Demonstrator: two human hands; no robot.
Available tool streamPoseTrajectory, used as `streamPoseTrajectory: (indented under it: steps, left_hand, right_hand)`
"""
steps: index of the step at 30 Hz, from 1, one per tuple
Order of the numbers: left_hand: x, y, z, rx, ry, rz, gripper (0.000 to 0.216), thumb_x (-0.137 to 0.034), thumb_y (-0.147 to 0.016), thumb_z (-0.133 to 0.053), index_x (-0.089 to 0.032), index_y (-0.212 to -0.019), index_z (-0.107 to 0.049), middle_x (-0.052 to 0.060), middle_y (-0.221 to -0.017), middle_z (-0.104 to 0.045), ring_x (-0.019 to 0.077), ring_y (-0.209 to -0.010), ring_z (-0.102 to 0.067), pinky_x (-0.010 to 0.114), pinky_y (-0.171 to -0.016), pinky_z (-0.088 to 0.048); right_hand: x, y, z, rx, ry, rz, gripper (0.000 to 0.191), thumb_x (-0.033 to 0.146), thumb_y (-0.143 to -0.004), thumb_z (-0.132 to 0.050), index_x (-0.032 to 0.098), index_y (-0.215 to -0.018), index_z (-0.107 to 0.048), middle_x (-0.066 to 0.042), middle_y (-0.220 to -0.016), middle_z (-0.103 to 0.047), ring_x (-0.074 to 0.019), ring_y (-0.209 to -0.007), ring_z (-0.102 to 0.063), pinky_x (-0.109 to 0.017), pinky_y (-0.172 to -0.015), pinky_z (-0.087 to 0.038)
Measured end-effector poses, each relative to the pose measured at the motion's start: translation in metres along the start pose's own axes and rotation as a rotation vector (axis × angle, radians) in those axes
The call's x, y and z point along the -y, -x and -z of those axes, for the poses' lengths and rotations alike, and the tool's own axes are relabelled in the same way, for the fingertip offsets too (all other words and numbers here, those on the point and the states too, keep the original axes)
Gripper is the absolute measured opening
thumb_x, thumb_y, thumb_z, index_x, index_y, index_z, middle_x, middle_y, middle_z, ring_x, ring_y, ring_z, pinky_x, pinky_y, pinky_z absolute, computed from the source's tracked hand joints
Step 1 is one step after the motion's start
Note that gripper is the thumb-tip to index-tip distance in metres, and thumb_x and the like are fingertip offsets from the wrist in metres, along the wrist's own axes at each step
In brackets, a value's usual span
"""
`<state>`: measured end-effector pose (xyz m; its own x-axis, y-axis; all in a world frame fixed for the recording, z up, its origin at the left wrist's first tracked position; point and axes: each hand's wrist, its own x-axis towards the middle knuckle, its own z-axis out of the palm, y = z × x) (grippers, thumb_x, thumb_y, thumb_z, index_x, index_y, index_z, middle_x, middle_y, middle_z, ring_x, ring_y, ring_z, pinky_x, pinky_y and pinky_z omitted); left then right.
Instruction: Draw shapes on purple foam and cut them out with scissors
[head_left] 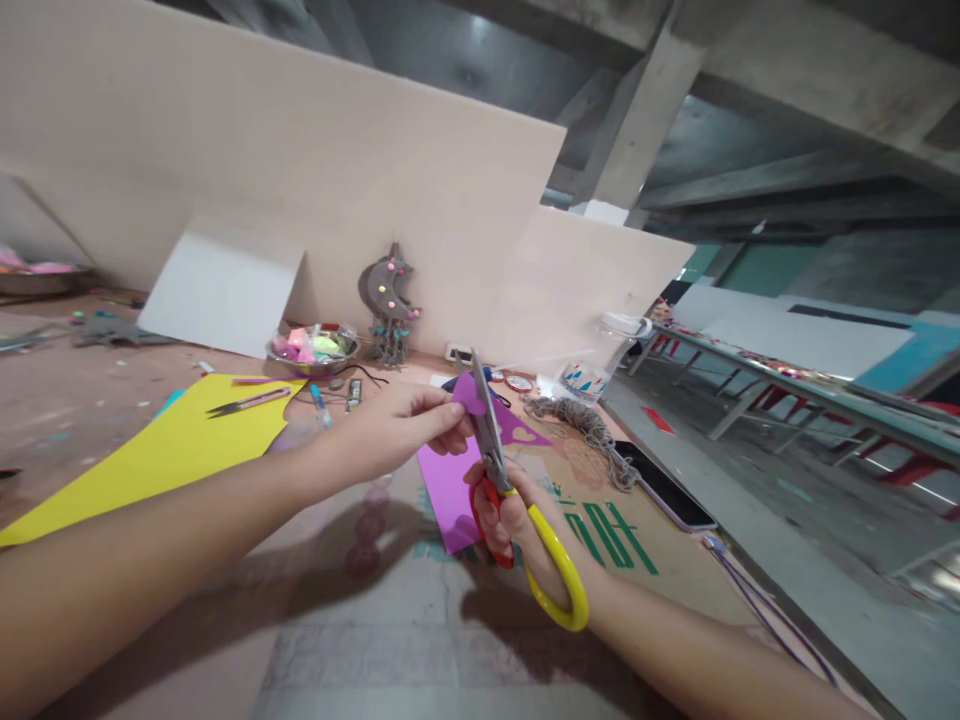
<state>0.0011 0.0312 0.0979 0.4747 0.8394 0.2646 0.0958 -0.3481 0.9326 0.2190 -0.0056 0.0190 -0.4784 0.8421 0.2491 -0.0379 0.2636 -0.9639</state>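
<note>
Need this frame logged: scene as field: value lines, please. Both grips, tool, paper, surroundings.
left grip: pinching a small purple paper piece
right grip: in the handles of the scissors
tool: scissors, red and yellow handles, blades at the purple piece; exact opening unclear
paper nearby: purple sheet beyond the right grip; yellow sheet to the left
on yellow sheet: thread snips
back: metal bowl of colourful items; grey moon ornament against the board
right side: grey cord, phone, lidded cup

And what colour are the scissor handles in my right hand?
One yellow handle, one red handle; the head view shows both.
</note>
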Motion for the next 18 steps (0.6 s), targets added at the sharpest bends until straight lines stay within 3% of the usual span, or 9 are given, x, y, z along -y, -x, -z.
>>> streamPoseTrajectory:
  steps: [18]
  left_hand:
    - [0.0044, -0.0006, -0.0013, 0.025, -0.033, -0.028, 0.028, -0.038, -0.092, -0.058, -0.015, -0.079, -0.069, 0.006, -0.077, -0.074, 0.0167, -0.075, -0.070, 0.030, -0.074, -0.056]
  right_hand:
    - [0.0028, 0.0009, -0.0010, 0.030, -0.063, -0.042, 0.056, 0.072, -0.091, -0.054, 0.021, -0.115, -0.051, 0.008, -0.070, -0.033, -0.0067, -0.051, -0.026, -0.021, -0.045, -0.025]
